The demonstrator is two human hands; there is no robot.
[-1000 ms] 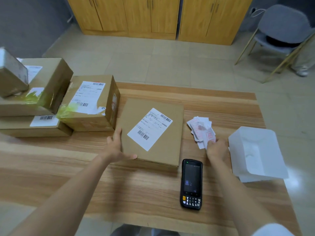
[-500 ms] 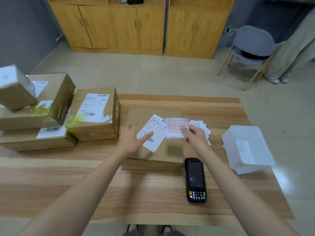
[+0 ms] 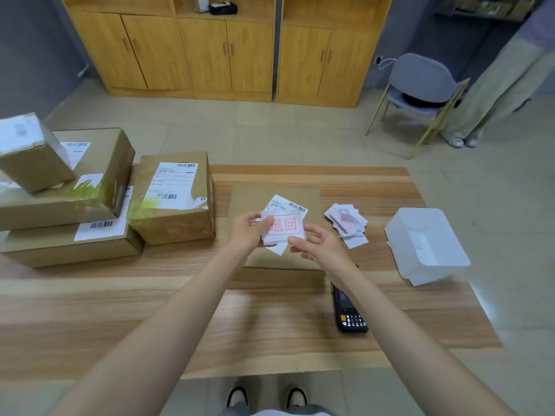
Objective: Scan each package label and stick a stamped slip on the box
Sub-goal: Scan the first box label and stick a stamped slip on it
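Across the far wall runs a row of wooden cabinets [image 3: 195, 55], with a grey chair [image 3: 420, 82] off to their right. Nearer stands the long wooden table [image 3: 120, 310]. On its left end sits a stack of cardboard boxes [image 3: 60, 205], and leaning against that stack is a taped box [image 3: 177, 205] with a printed label on top. At the table's middle lies a flat cardboard box [image 3: 312, 196], label side up, its shipping label [image 3: 288, 204] partly covered by the hands. To the right of it, near the table's edge, a white plastic bin [image 3: 426, 244] rests tilted, its open mouth up. A black handheld scanner [image 3: 350, 310] lies on the table just in front of the flat box, keypad toward the person, its top end hidden under the right forearm. Between the flat box and the bin is a loose pile of slips [image 3: 348, 223]. Both hands hold one stamped slip [image 3: 283, 226] just above the flat box, over its label, the red stamp facing up. The left hand [image 3: 247, 232] pinches the slip's left edge, thumb on top and fingers curled behind. The right hand [image 3: 318, 244] pinches the lower right corner between thumb and fingertips.
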